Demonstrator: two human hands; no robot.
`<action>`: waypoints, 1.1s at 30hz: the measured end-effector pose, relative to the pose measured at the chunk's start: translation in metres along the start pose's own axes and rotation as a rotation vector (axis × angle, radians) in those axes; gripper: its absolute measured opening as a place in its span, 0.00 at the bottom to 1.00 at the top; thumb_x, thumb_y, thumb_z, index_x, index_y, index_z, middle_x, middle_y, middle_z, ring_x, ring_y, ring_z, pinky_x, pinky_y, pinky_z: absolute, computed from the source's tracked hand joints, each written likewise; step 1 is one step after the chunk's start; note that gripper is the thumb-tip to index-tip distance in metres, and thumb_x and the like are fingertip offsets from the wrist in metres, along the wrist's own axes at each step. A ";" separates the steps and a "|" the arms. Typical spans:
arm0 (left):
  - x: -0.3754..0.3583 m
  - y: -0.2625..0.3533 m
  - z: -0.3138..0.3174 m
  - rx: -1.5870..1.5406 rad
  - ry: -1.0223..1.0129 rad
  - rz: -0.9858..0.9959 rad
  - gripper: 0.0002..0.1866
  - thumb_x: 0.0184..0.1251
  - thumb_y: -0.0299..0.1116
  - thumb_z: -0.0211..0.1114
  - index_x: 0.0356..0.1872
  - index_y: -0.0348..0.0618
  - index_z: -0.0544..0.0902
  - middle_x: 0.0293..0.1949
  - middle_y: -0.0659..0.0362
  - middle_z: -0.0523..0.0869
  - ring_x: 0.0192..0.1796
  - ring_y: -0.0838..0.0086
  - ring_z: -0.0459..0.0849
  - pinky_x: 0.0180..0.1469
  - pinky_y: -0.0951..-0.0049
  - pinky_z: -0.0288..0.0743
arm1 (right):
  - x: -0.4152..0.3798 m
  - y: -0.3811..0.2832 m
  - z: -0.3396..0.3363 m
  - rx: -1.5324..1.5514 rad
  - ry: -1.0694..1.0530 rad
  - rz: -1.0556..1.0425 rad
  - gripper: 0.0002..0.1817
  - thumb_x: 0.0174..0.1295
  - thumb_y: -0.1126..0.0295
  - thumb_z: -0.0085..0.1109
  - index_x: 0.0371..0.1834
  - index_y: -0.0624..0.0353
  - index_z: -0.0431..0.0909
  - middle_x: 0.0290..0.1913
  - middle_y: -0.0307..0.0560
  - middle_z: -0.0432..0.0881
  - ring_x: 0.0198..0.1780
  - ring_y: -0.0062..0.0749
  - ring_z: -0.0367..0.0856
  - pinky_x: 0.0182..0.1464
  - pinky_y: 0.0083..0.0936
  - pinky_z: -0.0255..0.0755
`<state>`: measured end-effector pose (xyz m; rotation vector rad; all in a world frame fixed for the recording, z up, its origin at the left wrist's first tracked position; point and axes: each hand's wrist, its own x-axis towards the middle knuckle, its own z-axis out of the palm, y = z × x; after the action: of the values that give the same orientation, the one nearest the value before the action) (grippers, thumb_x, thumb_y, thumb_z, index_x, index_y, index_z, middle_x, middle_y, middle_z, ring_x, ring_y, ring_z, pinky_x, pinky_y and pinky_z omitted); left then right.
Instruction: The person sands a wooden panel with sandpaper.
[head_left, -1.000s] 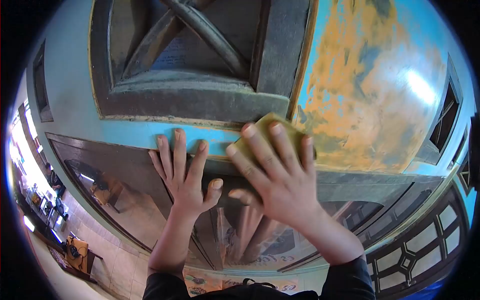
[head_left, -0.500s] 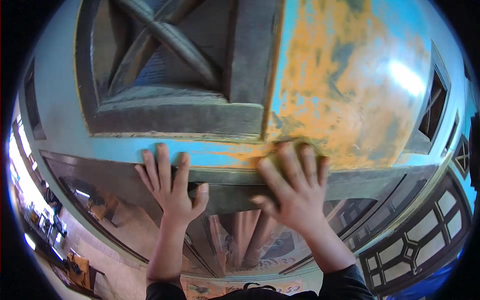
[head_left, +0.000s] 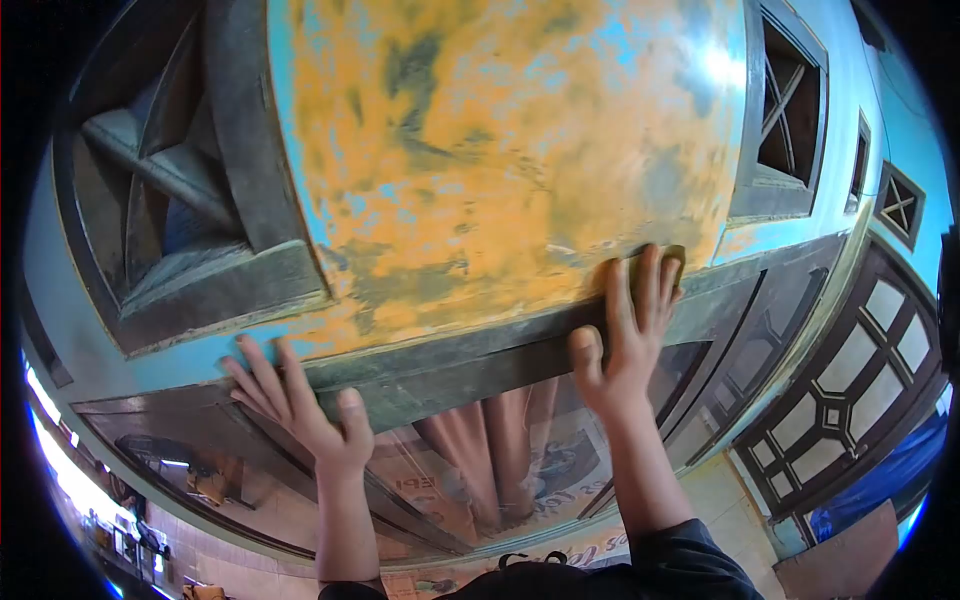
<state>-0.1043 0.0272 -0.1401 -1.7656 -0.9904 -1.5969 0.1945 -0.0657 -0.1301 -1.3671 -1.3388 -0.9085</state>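
My right hand [head_left: 635, 340] presses a dark olive pad [head_left: 676, 262] against the lower right edge of a wall panel [head_left: 480, 200] with patchy orange, grey and blue paint. Its fingers lie over the pad and hide most of it, while the thumb sticks out to the left. Fingers spread, my left hand [head_left: 300, 405] rests on the blue strip [head_left: 200, 355] of wall just above the dark wooden window frame [head_left: 450, 375]. Nothing shows in the left hand.
Dark vents with crossed slats, one at left [head_left: 180, 170] and one at right [head_left: 785, 110], flank the panel. Below the frame, window glass [head_left: 570, 450] shows a curtain [head_left: 490, 450]. A dark panelled door [head_left: 850, 380] stands at the right, near a blue sheet [head_left: 890, 465].
The view has swung right, bringing more of the orange panel into sight. My right hand has slid rightward along the panel's lower edge with the pad. My left hand stays spread on the wall.
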 end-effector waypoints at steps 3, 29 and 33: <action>-0.005 0.031 0.011 -0.015 -0.059 0.081 0.39 0.74 0.60 0.49 0.72 0.37 0.73 0.80 0.39 0.57 0.83 0.34 0.41 0.77 0.31 0.22 | -0.014 -0.013 0.013 0.014 -0.083 -0.277 0.37 0.66 0.38 0.58 0.76 0.41 0.71 0.83 0.54 0.56 0.84 0.60 0.44 0.81 0.62 0.27; 0.006 0.132 0.055 -0.004 -0.002 0.274 0.33 0.80 0.54 0.43 0.67 0.37 0.79 0.77 0.41 0.66 0.83 0.40 0.50 0.80 0.39 0.29 | 0.012 0.117 -0.032 0.060 0.196 0.102 0.32 0.72 0.46 0.50 0.75 0.50 0.72 0.81 0.62 0.58 0.84 0.64 0.45 0.80 0.62 0.31; 0.003 0.138 0.057 -0.055 -0.002 0.231 0.32 0.77 0.55 0.45 0.55 0.38 0.87 0.74 0.41 0.71 0.81 0.36 0.52 0.80 0.35 0.28 | -0.003 0.132 -0.032 -0.050 0.014 -0.149 0.34 0.71 0.39 0.51 0.75 0.44 0.73 0.81 0.57 0.60 0.84 0.61 0.46 0.81 0.60 0.25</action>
<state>0.0418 -0.0054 -0.1344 -1.8449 -0.7195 -1.4895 0.3287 -0.0860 -0.1432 -1.3099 -1.4299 -1.0555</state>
